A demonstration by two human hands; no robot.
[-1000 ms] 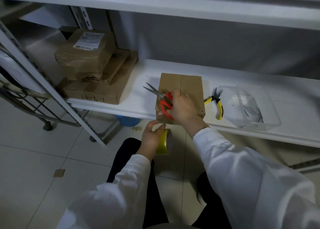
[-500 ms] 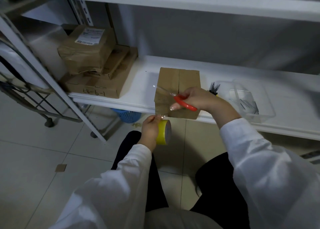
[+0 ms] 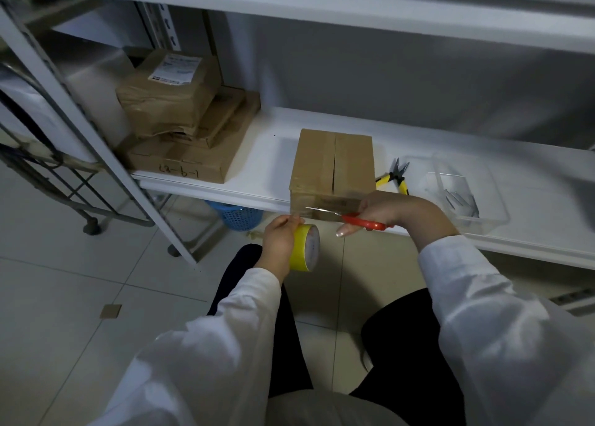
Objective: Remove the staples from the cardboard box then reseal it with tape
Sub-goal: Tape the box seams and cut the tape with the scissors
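left hand (image 3: 280,237): tape roll (image 3: 306,248) is gripped | right hand (image 3: 386,211): scissors (image 3: 360,222) are held, tips just above the roll | box (image 3: 335,164) just past both hands: seems taped over | to be done: a cut

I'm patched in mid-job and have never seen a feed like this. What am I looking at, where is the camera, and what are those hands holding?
There is no machine here. The single picture comes from a wide-angle camera worn on a person's head, looking forward and down, so the white sleeves at the bottom are the wearer's own arms. The left hand grips a yellow roll of tape just below the shelf edge. The right hand holds red-handled scissors, with the blades pointing left toward the roll. On the white shelf stands the cardboard box, its top flaps closed along a middle seam. To its right lie yellow-handled pliers and a clear plastic tray holding small metal pieces too blurred to name. At the far left sits a stack of other cardboard parcels.
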